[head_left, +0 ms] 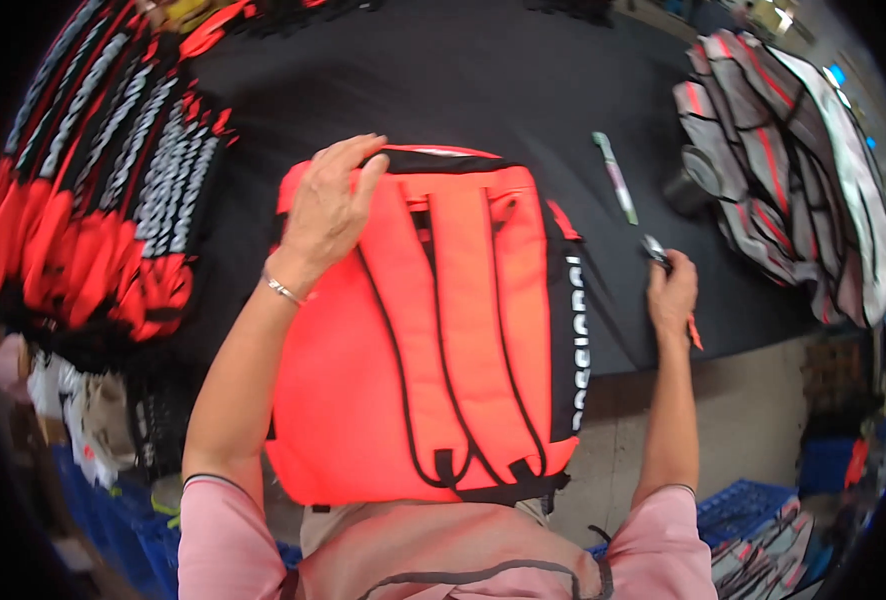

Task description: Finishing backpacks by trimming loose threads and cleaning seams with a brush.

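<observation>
Loosely, the left hand [328,205] rests on the red backpack [418,330] at its top left corner, thumb apart from the fingers. Right of the bag, the right hand [671,295] has its fingers closed around a small tool [655,248]. The backpack overhangs the worktop's [603,330] near edge.

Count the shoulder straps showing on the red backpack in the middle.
2: the left strap and the right strap, side by side down the panel of the red backpack facing up. Neither is hidden.
</observation>
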Demonstrator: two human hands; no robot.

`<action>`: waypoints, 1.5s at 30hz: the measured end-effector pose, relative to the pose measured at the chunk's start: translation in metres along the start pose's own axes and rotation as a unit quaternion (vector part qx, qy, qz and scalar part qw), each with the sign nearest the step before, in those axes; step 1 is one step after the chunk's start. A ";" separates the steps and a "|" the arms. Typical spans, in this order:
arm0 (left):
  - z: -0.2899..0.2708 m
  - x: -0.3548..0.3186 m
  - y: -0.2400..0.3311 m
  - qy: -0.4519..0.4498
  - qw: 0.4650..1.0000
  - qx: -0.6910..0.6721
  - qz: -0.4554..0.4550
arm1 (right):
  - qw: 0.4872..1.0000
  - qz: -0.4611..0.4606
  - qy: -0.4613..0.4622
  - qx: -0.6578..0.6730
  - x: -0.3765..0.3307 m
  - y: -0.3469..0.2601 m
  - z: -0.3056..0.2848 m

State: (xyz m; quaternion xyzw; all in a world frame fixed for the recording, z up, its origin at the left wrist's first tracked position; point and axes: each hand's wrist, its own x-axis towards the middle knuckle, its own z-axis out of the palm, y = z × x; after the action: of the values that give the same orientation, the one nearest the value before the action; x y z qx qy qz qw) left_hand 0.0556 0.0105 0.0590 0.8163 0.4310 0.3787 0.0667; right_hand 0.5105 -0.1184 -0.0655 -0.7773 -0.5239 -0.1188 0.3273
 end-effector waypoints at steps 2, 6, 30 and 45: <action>0.022 -0.010 -0.007 -0.064 0.983 0.173 -0.001 | 0.994 0.019 -0.033 -0.100 -0.003 -0.030 -0.005; 0.039 -0.066 -0.019 -0.174 0.951 0.254 0.024 | 0.993 -0.098 0.041 -0.043 0.019 -0.051 -0.009; -0.091 -0.311 0.050 -0.063 0.853 -0.122 -0.504 | 0.959 -0.031 -0.052 -0.276 0.155 -0.003 -0.095; -0.152 -0.203 -0.029 -0.110 0.900 -0.149 -0.394 | 0.936 -0.097 -0.048 -0.336 0.165 0.005 -0.091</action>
State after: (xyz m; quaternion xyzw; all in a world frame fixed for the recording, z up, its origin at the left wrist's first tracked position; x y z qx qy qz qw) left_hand -0.1357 -0.1579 0.0396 0.5967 0.6459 0.2886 0.3787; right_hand 0.5996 -0.0553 0.0883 -0.7921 -0.5415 -0.2815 0.0081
